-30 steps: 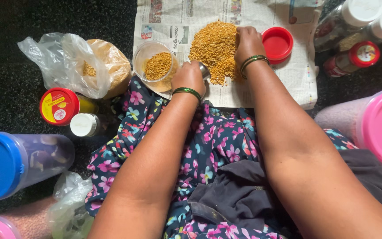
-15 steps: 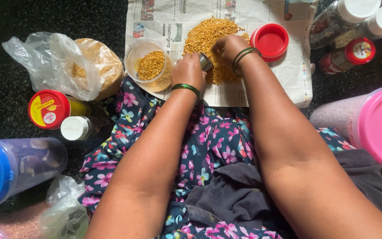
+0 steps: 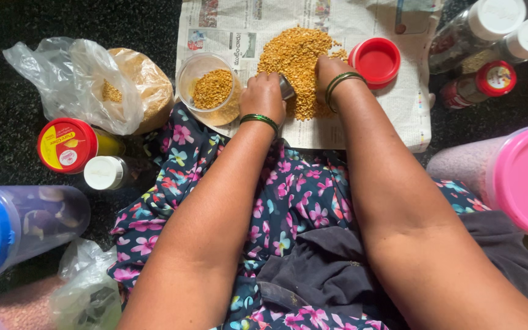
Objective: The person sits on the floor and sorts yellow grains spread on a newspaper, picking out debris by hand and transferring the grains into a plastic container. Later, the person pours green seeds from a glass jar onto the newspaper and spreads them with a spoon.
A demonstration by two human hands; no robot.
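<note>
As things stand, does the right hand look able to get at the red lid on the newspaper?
Probably yes. The right hand rests on the yellow grain pile, and the red lid lies just beside it on the newspaper, nothing between them.

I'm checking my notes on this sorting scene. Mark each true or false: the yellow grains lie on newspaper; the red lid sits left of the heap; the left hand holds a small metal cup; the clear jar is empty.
1. The yellow grains lie on newspaper: true.
2. The red lid sits left of the heap: false, right of it.
3. The left hand holds a small metal cup: true.
4. The clear jar is empty: false, it holds grains.
</note>
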